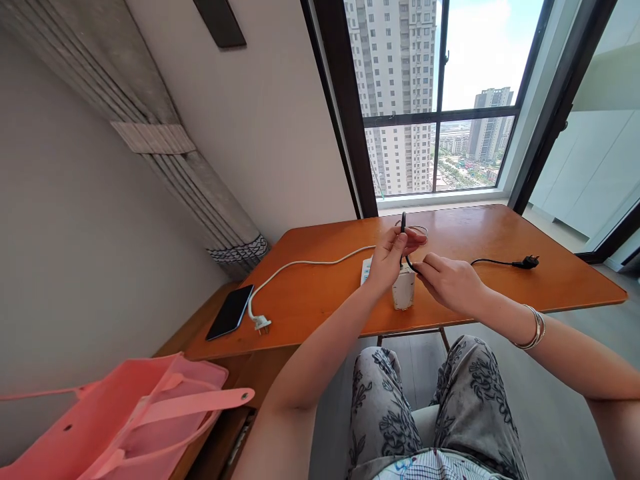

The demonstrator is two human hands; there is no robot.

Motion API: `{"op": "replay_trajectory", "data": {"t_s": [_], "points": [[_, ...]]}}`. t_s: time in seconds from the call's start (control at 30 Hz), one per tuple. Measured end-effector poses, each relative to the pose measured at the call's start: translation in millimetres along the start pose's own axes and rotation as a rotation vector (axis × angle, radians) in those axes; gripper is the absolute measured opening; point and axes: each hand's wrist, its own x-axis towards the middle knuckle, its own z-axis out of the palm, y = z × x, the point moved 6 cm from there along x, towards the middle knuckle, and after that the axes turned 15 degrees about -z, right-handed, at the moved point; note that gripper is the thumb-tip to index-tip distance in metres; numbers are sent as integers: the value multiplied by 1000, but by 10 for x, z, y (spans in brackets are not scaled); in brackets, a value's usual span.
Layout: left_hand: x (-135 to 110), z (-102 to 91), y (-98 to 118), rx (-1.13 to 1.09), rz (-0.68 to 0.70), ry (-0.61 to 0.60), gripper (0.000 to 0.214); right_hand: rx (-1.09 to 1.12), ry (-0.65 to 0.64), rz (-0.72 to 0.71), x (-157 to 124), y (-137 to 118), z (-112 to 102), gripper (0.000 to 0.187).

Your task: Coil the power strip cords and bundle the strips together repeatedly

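Observation:
My left hand is closed on a black cable, holding a loop of it upright above the table. My right hand pinches the same black cable lower down, close to the left hand. The cable runs right across the orange wooden table to a black plug. A small white cup-like object stands under my hands near the table's front edge. A white power strip lies partly hidden behind my left wrist, its white cord ending in a white plug.
A black phone lies at the table's left front corner. A pink bag sits low at the left. A rolled grey mat leans along the wall. A large window is behind the table.

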Motion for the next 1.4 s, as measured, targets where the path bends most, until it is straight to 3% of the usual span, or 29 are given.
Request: {"op": "replay_trajectory", "data": {"t_s": [0.2,0.4,0.57,0.7,0.8,0.9,1.0,1.13,1.27,1.4], "points": [[-132,21,29,261,111,-29,44,116,90,-65,42,-5,-108,34],[-131,69,-51,375,70,-177,48,144,207,124,84,263,-341,28],[-85,71,-34,369,66,-155,40,150,174,145,172,354,-412,42],[-102,64,7,459,70,-131,32,281,119,117,120,463,-362,55],[-78,-34,9,385,16,-61,32,470,87,190,-33,660,-321,58],[-25,-92,-16,241,-67,-70,45,813,56,260,-153,815,-257,41],[11,-58,-15,148,-113,-138,51,1072,184,317,-159,904,-216,40],[32,-2,-5,41,-176,-211,53,966,408,404,-120,966,-150,38],[45,25,-37,-37,-284,-332,53,822,428,441,-106,954,-81,32],[53,8,-88,-94,-397,-360,51,845,452,458,-85,981,-9,33]]}}
